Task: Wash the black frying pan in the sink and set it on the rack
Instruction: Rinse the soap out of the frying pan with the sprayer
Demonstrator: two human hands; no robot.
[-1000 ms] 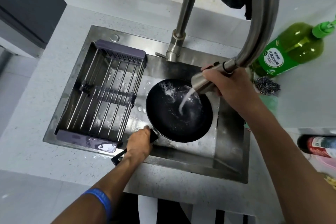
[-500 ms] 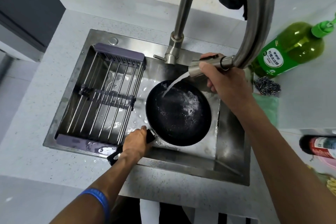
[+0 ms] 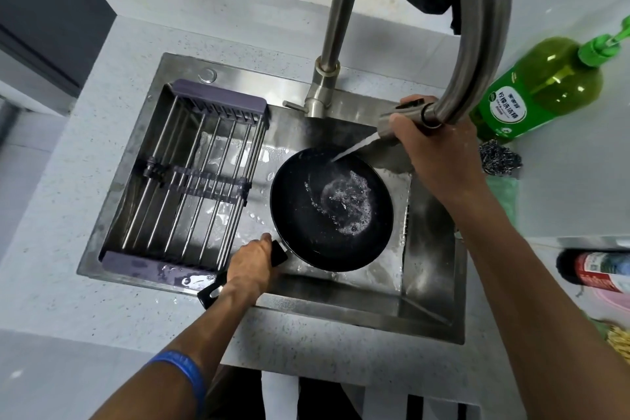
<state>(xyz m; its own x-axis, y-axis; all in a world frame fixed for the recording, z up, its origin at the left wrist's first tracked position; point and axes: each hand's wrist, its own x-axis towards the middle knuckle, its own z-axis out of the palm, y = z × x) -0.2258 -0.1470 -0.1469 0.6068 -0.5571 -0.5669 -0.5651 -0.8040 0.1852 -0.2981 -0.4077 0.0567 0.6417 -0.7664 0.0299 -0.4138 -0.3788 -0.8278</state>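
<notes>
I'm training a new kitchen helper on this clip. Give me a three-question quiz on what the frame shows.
1. True or false: the black frying pan already sits on the rack.
2. What does the right hand grip? A) the green soap bottle B) the faucet spray head C) the steel scourer
3. Fill in: the left hand holds the pan by its ____.

Key:
1. False; it is in the sink, right of the rack, with water running into it.
2. B, the faucet spray head.
3. Handle.
</notes>
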